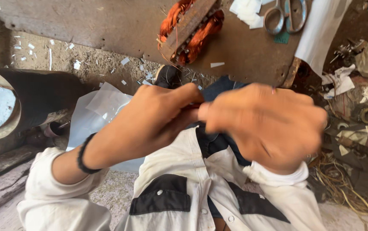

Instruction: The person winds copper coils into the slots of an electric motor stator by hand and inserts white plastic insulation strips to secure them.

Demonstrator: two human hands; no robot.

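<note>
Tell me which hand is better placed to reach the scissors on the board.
Right, probably. The right hand is on the same side as the scissors at the board's far right; the left hand would have to cross over it.

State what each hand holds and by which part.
It cannot be told. The left hand and right hand meet fingertip to fingertip, blurred; whatever their grip pinches is too small or hidden to see.

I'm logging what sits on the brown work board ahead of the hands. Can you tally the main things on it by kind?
Copper-wound motor stator: 1
Scissors: 1
Large white sheet hanging over the board's edge: 1
Cluster of small white paper pieces: 1
Total: 4
Both hands, left hand and right hand, are blurred; anything pinched between them cannot be made out.
</note>
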